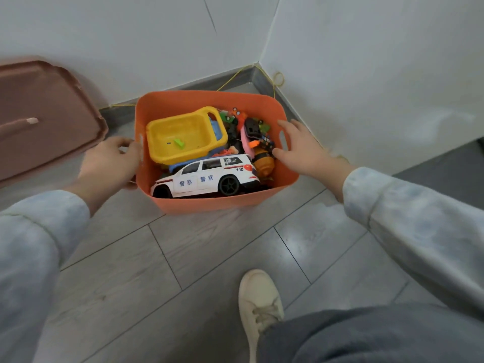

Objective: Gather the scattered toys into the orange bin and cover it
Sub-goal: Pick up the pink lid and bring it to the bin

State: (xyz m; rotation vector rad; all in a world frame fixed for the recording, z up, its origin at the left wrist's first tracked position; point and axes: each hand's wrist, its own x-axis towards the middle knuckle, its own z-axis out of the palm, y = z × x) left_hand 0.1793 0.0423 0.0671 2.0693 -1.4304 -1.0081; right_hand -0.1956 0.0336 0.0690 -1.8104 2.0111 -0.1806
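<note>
1 orange bin (209, 204), 1 lid (47, 121) apart; left hand (110, 163) around rim (138, 119), right hand (306, 150) wide.

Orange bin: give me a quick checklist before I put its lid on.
1. Toys in the orange bin: ok; the police car and yellow tub lie inside.
2. Strays on the floor: none in view; beyond the frame, cannot tell.
3. Load below the rim: cannot tell from above.
4. Cover within reach: ok; the lid is left of the bin, off it.
5. Bin steadied: ok; the left hand grips its left rim.
6. Free hand: ok; the right hand is open, holding nothing.
</note>
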